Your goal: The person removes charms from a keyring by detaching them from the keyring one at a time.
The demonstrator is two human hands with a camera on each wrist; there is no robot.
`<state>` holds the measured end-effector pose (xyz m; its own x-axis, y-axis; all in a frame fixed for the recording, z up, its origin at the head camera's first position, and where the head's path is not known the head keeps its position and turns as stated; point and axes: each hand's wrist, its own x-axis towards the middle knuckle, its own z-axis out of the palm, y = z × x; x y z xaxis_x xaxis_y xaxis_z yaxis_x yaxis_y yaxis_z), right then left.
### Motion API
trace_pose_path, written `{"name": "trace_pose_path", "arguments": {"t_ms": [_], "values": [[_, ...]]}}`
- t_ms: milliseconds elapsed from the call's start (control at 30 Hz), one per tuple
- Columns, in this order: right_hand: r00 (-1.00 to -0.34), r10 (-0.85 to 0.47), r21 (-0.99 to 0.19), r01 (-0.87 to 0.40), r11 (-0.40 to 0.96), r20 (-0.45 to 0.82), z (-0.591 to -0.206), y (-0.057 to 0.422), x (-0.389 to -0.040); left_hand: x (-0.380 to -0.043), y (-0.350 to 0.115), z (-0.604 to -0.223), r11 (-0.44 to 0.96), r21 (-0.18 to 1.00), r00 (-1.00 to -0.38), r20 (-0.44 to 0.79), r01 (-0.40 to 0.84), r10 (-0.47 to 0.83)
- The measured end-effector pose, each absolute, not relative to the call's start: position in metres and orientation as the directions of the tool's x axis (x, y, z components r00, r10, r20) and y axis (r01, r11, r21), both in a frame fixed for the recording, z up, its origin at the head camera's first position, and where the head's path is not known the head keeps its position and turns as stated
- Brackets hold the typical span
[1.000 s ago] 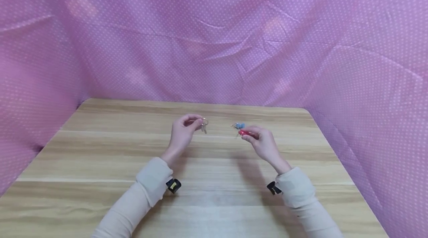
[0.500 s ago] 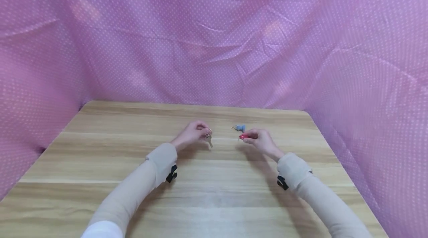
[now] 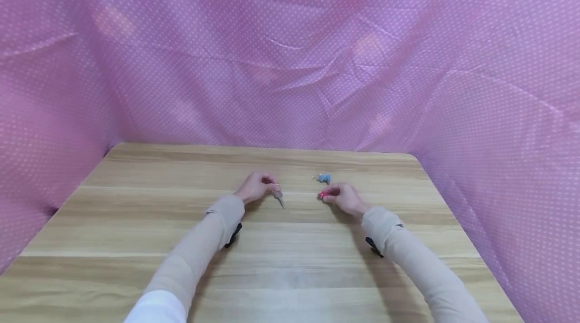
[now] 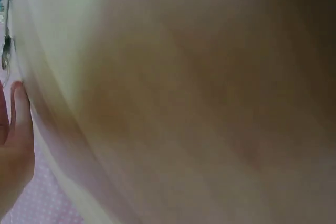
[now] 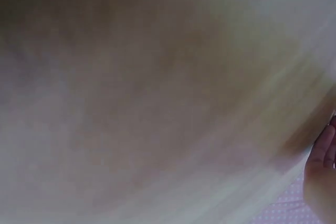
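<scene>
My left hand pinches a ring with keys hanging from it, low over the wooden table. In the left wrist view the keys show just beyond the fingertips, at the left edge. On the right, my right hand holds a small red charm between thumb and fingers, close to the tabletop. A small blue figure keychain with a gold-coloured clasp lies on the table just behind the red charm. The right wrist view shows only part of the right hand; the charm is hidden there.
The wooden table spreads out in front and to both sides. Pink dotted cloth hangs behind it and along the left and right edges. A black wrist strap piece sits under the right sleeve.
Both hands have lowered toward the table, still holding the keys and the red charm. The left hand has come a little nearer to the body. The blue keychain stays in place.
</scene>
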<state>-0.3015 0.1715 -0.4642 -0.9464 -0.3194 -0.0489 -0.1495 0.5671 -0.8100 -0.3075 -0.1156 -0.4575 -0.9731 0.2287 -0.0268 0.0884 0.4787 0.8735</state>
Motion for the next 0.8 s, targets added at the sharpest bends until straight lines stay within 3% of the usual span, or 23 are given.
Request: {"name": "trace_pose_path", "arguments": {"t_ms": [167, 333, 500, 800], "values": [[-0.945, -0.327, -0.800, -0.171, 0.575, -0.033, -0.464, 0.173, -0.303, -0.312, -0.118, -0.462, 0.577, 0.777, -0.946, 0.071, 0.252, 0.317], [-0.944, -0.330, -0.774, -0.194, 0.603, -0.021, -0.461, 0.170, -0.302, -0.311, -0.122, -0.461, 0.621, 0.714, -0.929, 0.113, 0.323, 0.353], [-0.940, -0.342, -0.753, -0.220, 0.620, -0.007, -0.461, 0.169, -0.303, -0.306, -0.123, -0.456, 0.630, 0.713, -0.930, 0.087, 0.309, 0.357], [-0.936, -0.334, -0.765, -0.132, 0.631, -0.114, -0.446, 0.179, -0.300, -0.303, -0.128, -0.445, 0.571, 0.798, -0.930, -0.037, 0.193, 0.366]]}}
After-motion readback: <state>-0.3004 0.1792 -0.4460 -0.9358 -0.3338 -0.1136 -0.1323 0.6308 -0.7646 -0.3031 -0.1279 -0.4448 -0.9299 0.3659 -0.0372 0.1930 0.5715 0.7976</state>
